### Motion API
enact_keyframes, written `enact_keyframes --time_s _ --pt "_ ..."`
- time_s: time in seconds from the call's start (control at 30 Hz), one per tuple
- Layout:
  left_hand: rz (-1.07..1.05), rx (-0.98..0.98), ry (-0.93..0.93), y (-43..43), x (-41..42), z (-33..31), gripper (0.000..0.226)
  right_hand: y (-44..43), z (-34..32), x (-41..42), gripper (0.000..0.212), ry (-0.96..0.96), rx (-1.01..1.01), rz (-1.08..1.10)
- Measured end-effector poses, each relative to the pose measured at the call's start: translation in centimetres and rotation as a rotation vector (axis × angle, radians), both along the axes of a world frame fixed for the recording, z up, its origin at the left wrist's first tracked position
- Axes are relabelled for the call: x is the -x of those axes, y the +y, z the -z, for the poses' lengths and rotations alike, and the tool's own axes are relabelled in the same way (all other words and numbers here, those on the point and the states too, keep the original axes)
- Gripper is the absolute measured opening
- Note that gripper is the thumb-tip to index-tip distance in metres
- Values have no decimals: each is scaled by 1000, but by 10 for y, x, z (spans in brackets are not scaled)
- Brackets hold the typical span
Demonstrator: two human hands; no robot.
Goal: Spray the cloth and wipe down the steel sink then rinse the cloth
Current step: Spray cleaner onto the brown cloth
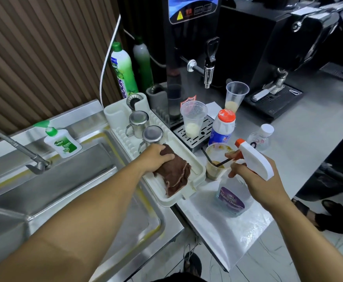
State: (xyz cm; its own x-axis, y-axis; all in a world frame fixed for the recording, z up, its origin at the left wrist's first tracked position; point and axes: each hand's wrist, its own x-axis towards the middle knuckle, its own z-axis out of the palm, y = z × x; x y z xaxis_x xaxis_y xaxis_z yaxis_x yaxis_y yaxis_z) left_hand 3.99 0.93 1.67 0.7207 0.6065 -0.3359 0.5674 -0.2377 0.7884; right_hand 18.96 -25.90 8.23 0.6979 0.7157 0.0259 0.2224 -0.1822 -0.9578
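Left hand [156, 156]: fingers curled on brown cloth [176, 176].
Cloth: on white rack [197, 169], beside sink [64, 180].
Right hand [254, 182]: clamped round spray bottle [230, 197], forefinger at trigger.

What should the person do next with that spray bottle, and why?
Probably turn the nozzle toward the brown cloth and squeeze the trigger. The right hand holds the spray bottle with a finger by the trigger, and the left hand grips the cloth on the white drying rack beside the steel sink, so spraying seems the step due.
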Motion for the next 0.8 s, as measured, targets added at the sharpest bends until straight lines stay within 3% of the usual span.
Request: enact_keyframes --time_s 0.17,0.33,0.4,0.53,0.7,0.8 --pt "-109 114 -235 7 25 -38 12 1 -21 23 34 -93 -73 -51" --pt "-195 246 -443 16 56 -81 18 17 -45 67 31 -195 -31 -200" --pt "-225 331 -493 22 72 -93 22 26 -49 86 29 -197 -26 -267" --pt "-318 528 -584 27 104 -111 23 44 -57 130 44 -127 -24 -332" --pt "-333 686 -700 28 139 -117 32 63 -65 172 33 -89 -35 -335" --pt "-330 738 -749 26 152 -120 34 71 -73 191 7 -122 -76 -336"
